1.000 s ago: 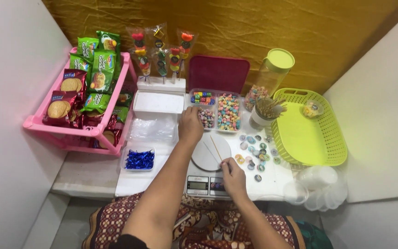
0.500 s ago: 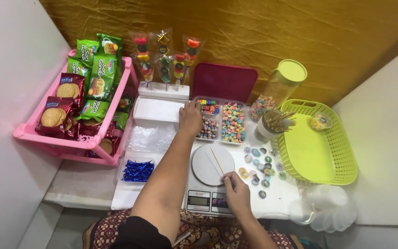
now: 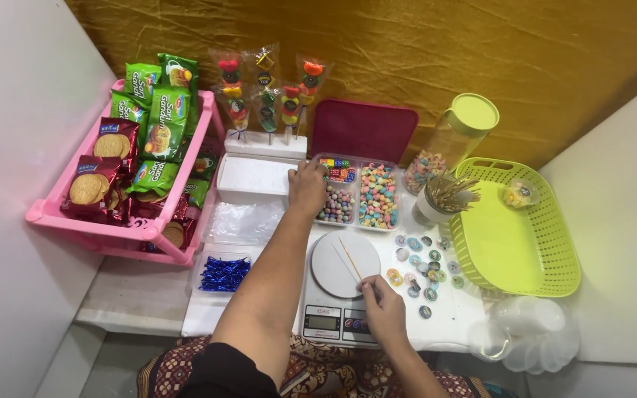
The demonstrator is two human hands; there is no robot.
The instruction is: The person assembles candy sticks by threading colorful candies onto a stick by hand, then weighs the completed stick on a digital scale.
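Holding 1 skewer [image 3: 350,259], 3 candy sticks [image 3: 267,92]

Bright, even light falls from overhead; shadows beneath the pink rack [image 3: 123,239] are soft. Focus is sharp throughout, with slight wide-angle bending towards the frame edges.

Our count of the sweets corner

We count three candy skewers [image 3: 267,92] standing upright, one kitchen scale [image 3: 340,284], one wooden stick [image 3: 349,258] on it, one green basket [image 3: 547,273], one pink rack [image 3: 112,236], one lidded jar [image 3: 455,140], one maroon lid [image 3: 363,131], and two hands: left [image 3: 307,188], right [image 3: 383,309].
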